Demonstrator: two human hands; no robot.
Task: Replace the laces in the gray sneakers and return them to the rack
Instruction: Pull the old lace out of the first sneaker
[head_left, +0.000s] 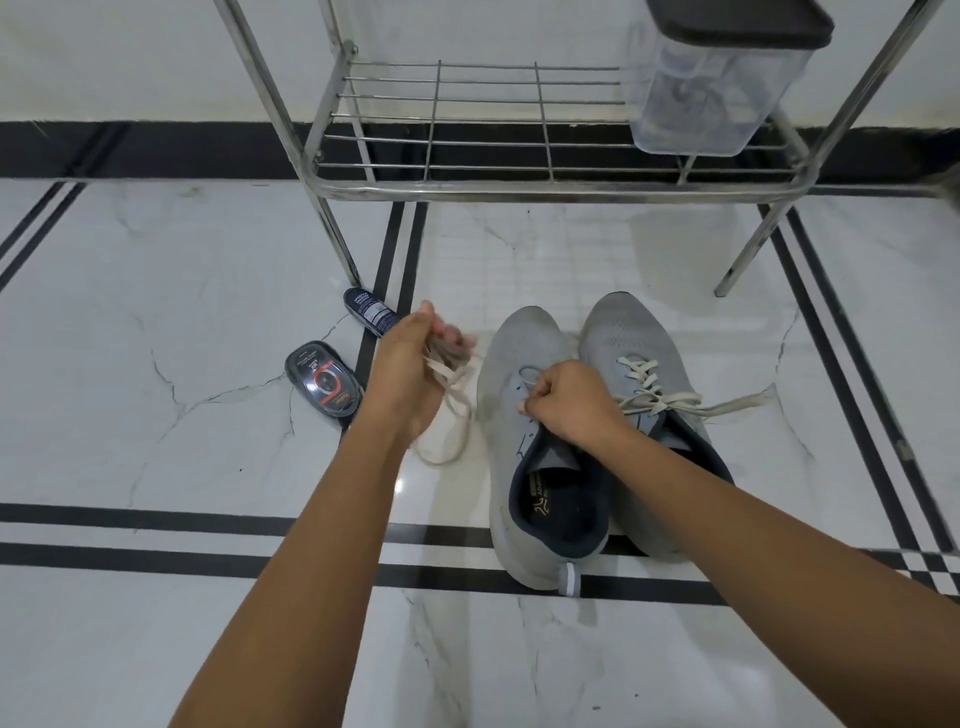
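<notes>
The person is working on the unlacing step, and only on the first of the two gray sneakers. The left hand (410, 369) is closing its fingers round a bunched cream lace (453, 397), whose slack is hanging below that grip and looping onto the floor; the fingertips are blurred, so how tightly they are pinching cannot be told. The right hand (569, 402) is curling its fingers at the eyelet row of the nearer sneaker (511, 358), gripping what looks like the tongue edge or a last loop of lace just ahead of its knuckles. Directly beyond and outside that grip, touching the first shoe, the second sneaker (623, 325) is lying fully laced, its loose ends (727, 405) trailing away from the hand.

Judging from this, the next move is calling for a steady pull with the left hand while the right is holding the shoe down, so the last run slips out. Replacement laces are not plainly showing. Well beyond both hands the rack (561, 188) is standing, carrying a clear container (711, 104).
</notes>
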